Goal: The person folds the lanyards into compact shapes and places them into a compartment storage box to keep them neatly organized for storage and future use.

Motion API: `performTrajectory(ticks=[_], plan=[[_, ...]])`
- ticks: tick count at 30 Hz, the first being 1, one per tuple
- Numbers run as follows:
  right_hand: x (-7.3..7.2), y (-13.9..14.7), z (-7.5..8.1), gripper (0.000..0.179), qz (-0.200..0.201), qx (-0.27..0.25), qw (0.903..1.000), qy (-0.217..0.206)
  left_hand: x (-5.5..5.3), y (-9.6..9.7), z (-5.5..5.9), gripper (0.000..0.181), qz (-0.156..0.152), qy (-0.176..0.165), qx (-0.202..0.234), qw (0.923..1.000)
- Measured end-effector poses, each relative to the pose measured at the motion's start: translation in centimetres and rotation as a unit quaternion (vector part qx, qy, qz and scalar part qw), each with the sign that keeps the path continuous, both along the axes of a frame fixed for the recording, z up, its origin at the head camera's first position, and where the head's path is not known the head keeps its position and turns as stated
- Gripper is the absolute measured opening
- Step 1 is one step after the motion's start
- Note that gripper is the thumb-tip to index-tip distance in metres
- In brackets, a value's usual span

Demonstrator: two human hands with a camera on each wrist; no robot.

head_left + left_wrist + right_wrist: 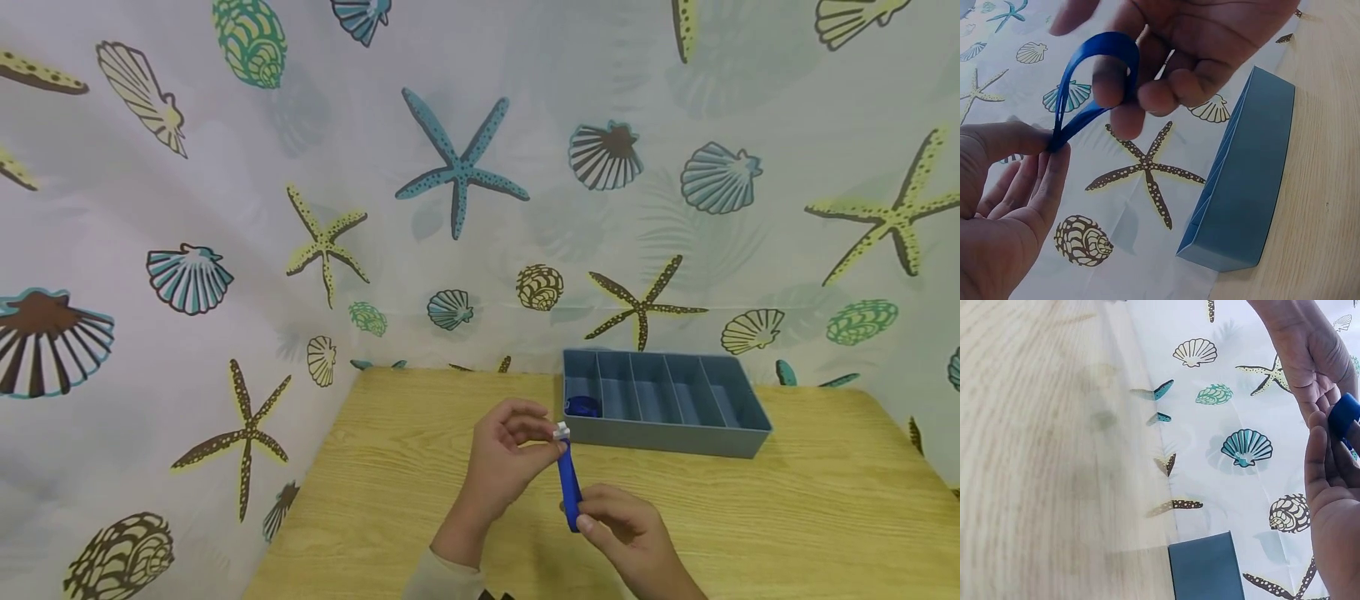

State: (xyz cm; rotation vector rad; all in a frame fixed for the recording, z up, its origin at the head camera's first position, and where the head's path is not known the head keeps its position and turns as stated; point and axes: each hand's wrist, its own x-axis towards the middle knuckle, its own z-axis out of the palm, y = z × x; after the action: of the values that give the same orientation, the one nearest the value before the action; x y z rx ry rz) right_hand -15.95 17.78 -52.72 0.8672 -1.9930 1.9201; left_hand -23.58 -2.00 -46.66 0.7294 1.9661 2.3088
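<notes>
A blue strap (568, 483) folded into a loop is held up between both hands, with a small white piece at its top end. My left hand (504, 450) pinches that top end between thumb and fingers. The lower bend is with my right hand (626, 529), thumb in front and fingers behind. In the left wrist view the blue strap (1100, 47) opens into a loop around a fingertip of the right hand (1191, 44), while the left hand (1013, 181) squeezes its two layers together. Only the strap's rounded end (1344, 415) shows in the right wrist view.
Behind the hands stands a grey-blue divided box (660, 435) with several compartments in a row. A coiled dark blue item (583, 407) lies in its leftmost compartment. The wood-grain table (390, 467) meets a curtain (465, 267) printed with shells and starfish.
</notes>
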Motion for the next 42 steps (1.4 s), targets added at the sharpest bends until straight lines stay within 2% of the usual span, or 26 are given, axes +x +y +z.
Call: performTrajectory(ticks=[4,7,13,17,20,23,27,30,33,42], plan=[[0.4,-0.3,-0.2,0.03,-0.013,-0.012,0.9998,-0.005,-0.1,-0.1,0.1,0.039,0.027,-0.012,0.012,0.9995],[0.5,-0.5,-0.2,0.026,-0.03,-0.021,0.9993,-0.008,-0.2,-0.1,0.1,0.04,0.035,-0.016,0.021,0.9991],[0.3,-0.5,-0.4,0.025,-0.052,-0.028,0.9982,-0.01,-0.1,-0.2,0.1,0.041,0.013,-0.008,0.016,0.9998],[0.2,-0.3,-0.4,0.025,-0.061,-0.023,0.9978,-0.004,0.0,-0.2,0.1,0.041,0.0,-0.016,0.012,0.9998],[0.2,-0.2,-0.3,0.024,-0.073,-0.015,0.9972,-0.001,0.0,-0.2,0.1,0.044,-0.014,-0.038,0.014,0.9991],[0.2,-0.1,-0.2,0.024,-0.085,-0.005,0.9963,-0.008,-0.1,-0.2,-0.1,0.046,-0.033,-0.075,0.027,0.9963],[0.4,-0.1,-0.1,0.024,-0.084,-0.001,0.9963,-0.019,-0.2,-0.1,-0.6,0.043,-0.06,-0.134,0.063,0.9872],[0.3,0.0,0.0,0.024,-0.076,-0.001,0.9971,-0.011,-0.3,0.1,-0.9,0.042,-0.074,-0.158,0.085,0.9809],[0.3,-0.1,0.1,0.025,-0.072,-0.002,0.9974,-0.007,-0.3,0.2,-1.1,0.041,-0.08,-0.156,0.086,0.9806],[0.1,-0.2,0.0,0.026,-0.075,-0.005,0.9972,-0.002,-0.3,0.4,-1.2,0.042,-0.074,-0.111,0.061,0.9892]])
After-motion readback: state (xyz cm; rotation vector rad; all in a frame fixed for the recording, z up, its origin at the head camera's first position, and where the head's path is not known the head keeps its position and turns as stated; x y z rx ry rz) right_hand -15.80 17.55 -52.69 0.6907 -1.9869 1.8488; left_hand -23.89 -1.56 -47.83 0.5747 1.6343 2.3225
